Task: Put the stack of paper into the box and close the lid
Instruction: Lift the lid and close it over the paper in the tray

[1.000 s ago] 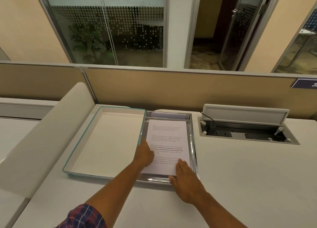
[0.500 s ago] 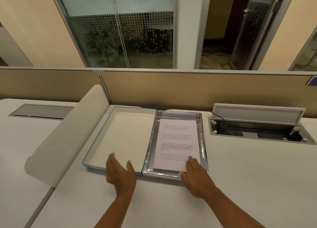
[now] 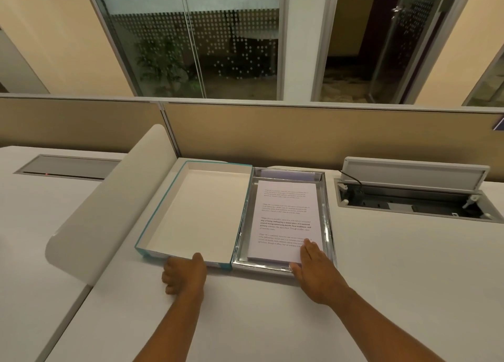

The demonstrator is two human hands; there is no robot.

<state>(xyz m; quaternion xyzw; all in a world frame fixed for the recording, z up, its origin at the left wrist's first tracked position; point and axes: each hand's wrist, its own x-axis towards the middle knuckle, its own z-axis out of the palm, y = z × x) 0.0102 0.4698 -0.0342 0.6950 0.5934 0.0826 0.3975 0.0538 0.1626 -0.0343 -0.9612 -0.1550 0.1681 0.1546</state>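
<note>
Paper stack (image 3: pixel 287 220) lay inside the silver box (image 3: pixel 328 225), lid (image 3: pixel 191 211) open flat just left of box. Right hand (image 3: pixel 313 266) pressed flat on the stack's near right corner, not gripping. Left hand (image 3: pixel 185 275) gripped the lid's near edge, thumb over the rim.

above lid (image 3: pixel 196 211): open | box (image 3: pixel 328 220) right: bare desk (image 3: pixel 395 266) | behind: partition (image 3: pixel 300 132)

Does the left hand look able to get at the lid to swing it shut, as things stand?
Probably yes. The left hand is already at the near edge of the lid, which lies open beside the box, nothing blocking it. The right hand rests on the paper.
</note>
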